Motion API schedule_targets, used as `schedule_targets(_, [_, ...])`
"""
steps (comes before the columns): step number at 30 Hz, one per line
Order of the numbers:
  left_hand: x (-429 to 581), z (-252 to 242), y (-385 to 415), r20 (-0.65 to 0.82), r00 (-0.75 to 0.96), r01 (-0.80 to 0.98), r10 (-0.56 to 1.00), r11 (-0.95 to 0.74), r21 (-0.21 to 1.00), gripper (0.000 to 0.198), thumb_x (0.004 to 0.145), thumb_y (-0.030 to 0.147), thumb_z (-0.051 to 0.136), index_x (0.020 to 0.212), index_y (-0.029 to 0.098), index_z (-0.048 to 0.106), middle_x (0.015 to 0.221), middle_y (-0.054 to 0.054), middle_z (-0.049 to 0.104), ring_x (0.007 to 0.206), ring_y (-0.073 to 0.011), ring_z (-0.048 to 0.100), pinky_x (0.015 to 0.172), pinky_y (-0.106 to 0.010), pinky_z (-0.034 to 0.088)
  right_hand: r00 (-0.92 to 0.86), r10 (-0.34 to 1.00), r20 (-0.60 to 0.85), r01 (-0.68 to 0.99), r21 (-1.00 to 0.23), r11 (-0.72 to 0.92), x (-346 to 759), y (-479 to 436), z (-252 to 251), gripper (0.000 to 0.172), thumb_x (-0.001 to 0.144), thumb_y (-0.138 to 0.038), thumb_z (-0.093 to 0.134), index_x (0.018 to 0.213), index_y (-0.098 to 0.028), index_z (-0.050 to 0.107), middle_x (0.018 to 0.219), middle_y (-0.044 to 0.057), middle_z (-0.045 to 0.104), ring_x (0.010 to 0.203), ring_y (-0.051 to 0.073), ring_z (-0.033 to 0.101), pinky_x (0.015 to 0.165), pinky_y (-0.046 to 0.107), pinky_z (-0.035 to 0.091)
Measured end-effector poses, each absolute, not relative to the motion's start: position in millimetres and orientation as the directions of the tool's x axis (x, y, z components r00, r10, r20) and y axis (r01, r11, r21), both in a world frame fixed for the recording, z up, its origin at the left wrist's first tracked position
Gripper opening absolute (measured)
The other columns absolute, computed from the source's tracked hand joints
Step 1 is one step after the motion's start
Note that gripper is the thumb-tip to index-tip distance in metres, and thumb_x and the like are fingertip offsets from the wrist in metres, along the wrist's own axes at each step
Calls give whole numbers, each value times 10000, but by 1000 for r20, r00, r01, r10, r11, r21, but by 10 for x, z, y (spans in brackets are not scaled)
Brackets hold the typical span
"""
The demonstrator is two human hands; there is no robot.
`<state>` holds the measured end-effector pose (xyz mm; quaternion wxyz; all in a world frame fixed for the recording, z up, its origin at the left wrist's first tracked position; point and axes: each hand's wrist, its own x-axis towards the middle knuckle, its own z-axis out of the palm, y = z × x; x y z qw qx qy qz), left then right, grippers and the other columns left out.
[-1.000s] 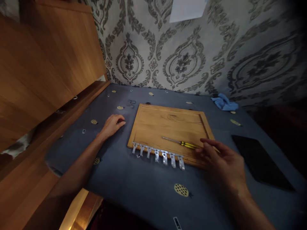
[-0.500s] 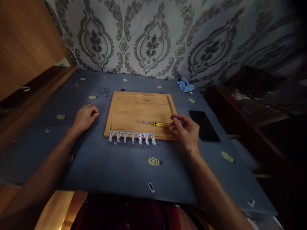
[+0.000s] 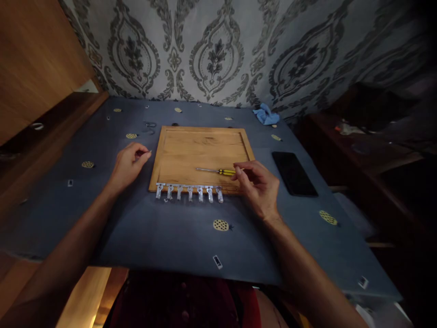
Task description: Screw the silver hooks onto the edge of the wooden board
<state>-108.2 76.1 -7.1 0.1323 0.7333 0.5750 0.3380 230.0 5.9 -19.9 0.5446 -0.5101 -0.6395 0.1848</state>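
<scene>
My left hand (image 3: 129,165) hovers beside the left edge of a framed wooden panel (image 3: 205,146), thumb and forefinger pinched together. Something tiny and pale shows at the fingertips, too small to name. Over the panel's right front part, my right hand (image 3: 261,187) has its fingers curled at the handle of a screwdriver (image 3: 223,172). The yellow-and-black handle is partly hidden by the fingers, and the thin metal shaft points left across the panel. Several silvery T-shaped pieces (image 3: 190,193) stand in a row along the panel's front edge.
A blue cloth with pineapple prints (image 3: 164,241) covers the table. To the right lies a black phone (image 3: 294,174); a crumpled light-blue rag (image 3: 266,115) is at the back. A small ring-like item (image 3: 150,124) rests behind the panel's left corner. Patterned fabric rises behind.
My right hand has slid left along the screwdriver's handle, while the screwdriver keeps its place on the panel. My left hand has lifted slightly and moved right, closer to the panel.
</scene>
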Motion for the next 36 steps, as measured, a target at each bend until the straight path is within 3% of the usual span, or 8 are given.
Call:
schedule_targets(6, [-460,183,448,475,301,566,827,-556,609,90,917,280,571,866,212,601,864,-13,647,831,-175,612,787,-317,506,-71,892,446,283,-848,447,2032,-23,33,198,945,-367,641,989,-223,770,798,19,709,646,123,646,601,269,538])
schedule_targets(10, [-127,329,301,549,421,464,723,-691,554,68,945,211,565,878,213,573,882,-6,642,858,-167,602,792,-307,491,-181,928,326,89,-934,345,1898,-75,197,270,965,-438,625,982,-218,781,802,21,720,539,92,583,513,238,498])
schedule_targets(15, [55,422,272,576,509,479,640,-766,428,112,994,200,512,887,222,536,929,-22,627,916,-191,578,833,-345,471,-140,973,182,-123,-978,166,1880,-97,251,340,866,-541,719,877,-208,788,737,16,704,484,78,525,455,216,448])
schedule_targets(22, [161,504,303,581,571,487,580,-809,328,140,992,205,541,853,215,531,905,-26,584,930,-216,573,848,-385,474,-107,987,120,-211,-973,95,1877,-80,263,313,790,-509,801,738,-202,767,592,-6,662,453,67,485,437,195,392])
schedule_targets(26, [177,563,325,600,572,410,559,-829,381,118,966,195,584,852,206,557,890,-15,590,912,-201,581,841,-382,487,-95,989,112,-289,-954,81,1867,-71,271,312,771,-485,827,687,-193,755,565,-3,646,458,63,489,432,186,367])
schedule_targets(32, [177,675,366,502,600,206,624,-726,656,67,873,137,641,909,191,625,872,3,638,841,-139,612,776,-280,510,-104,991,87,-336,-941,48,1871,-72,310,310,693,-489,889,693,-205,765,506,-28,597,433,50,459,407,169,307])
schedule_targets(36, [197,720,349,534,587,163,608,-735,658,86,862,106,635,833,183,658,823,6,669,813,-130,627,770,-272,509,-85,993,79,-353,-935,44,1864,-73,335,303,645,-469,920,682,-214,759,569,-23,643,434,45,466,390,168,296])
